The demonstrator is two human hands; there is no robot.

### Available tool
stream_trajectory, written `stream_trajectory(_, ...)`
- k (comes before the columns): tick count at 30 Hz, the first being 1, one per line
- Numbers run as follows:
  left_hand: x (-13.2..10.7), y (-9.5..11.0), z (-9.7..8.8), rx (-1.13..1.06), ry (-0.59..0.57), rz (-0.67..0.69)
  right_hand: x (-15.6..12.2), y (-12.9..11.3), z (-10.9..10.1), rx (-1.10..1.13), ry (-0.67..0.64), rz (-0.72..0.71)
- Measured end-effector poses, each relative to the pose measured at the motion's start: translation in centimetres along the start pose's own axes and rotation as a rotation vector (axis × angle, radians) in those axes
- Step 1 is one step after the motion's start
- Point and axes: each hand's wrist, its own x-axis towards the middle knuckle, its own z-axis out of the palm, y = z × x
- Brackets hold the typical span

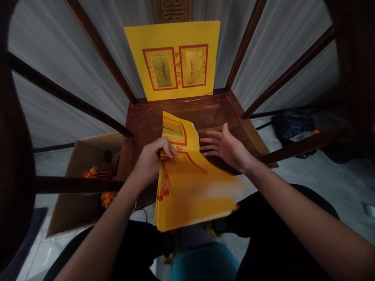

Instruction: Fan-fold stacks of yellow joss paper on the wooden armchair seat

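Observation:
A stack of yellow joss paper sheets (187, 195), printed with red frames, is pinched along its left edge by my left hand (155, 158). The sheets fan out to the right, and their lower right part is smeared by motion. My right hand (228, 148) is just right of the stack, fingers spread and palm turned toward it, with nothing in it. Behind both hands, another yellow joss paper sheet (181, 35) leans upright against the chair's back, showing two red-framed gold panels. Under the stack lies the dark wooden seat (205, 113).
Wooden chair bars (99, 50) rise around the seat. At left, a cardboard box (73, 195) holds orange decorations (98, 171). A black bag (293, 128) lies on the floor at right. Below my knees is a teal stool (205, 265).

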Motion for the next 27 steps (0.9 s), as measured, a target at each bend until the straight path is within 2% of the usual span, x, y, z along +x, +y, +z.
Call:
stream_trajectory(3, -0.2, -0.7, 0.7, 0.078, -0.033, 0.088, -0.3, 0.1, 1.6, 0.077, -0.088, 0.036)
stream_trajectory(9, -0.6, -1.7, 2.5, 0.034, 0.002, 0.172, 0.5, 0.3, 2.8, 0.040, -0.080, 0.026)
stream_trajectory(12, -0.7, -1.6, 2.7, 0.086, 0.014, 0.208, 1.3, 0.2, 3.1, -0.021, -0.050, -0.127)
stream_trajectory(15, -0.5, -1.5, 2.4, 0.189, 0.013, 0.243, 1.8, 0.2, 3.4, -0.090, -0.075, -0.291)
stream_trajectory(17, -0.4, -1.8, 2.2, 0.262, -0.016, 0.248, 2.1, 0.5, 3.5, -0.108, -0.100, -0.313)
stream_trajectory(19, -0.2, -2.8, 2.2, 0.295, -0.069, 0.229, 2.5, 1.1, 3.5, -0.120, -0.096, -0.276)
stream_trajectory(22, 0.1, -4.6, 2.5, 0.274, -0.122, 0.125, 3.5, 2.5, 3.3, -0.197, -0.019, -0.220)
stream_trajectory(25, 0.5, -5.8, 2.7, 0.325, -0.093, 0.022, 4.5, 3.5, 2.8, -0.266, 0.071, -0.182)
stream_trajectory(27, 0.8, -5.9, 2.5, 0.380, -0.066, 0.008, 4.8, 3.7, 2.8, -0.236, 0.111, -0.152)
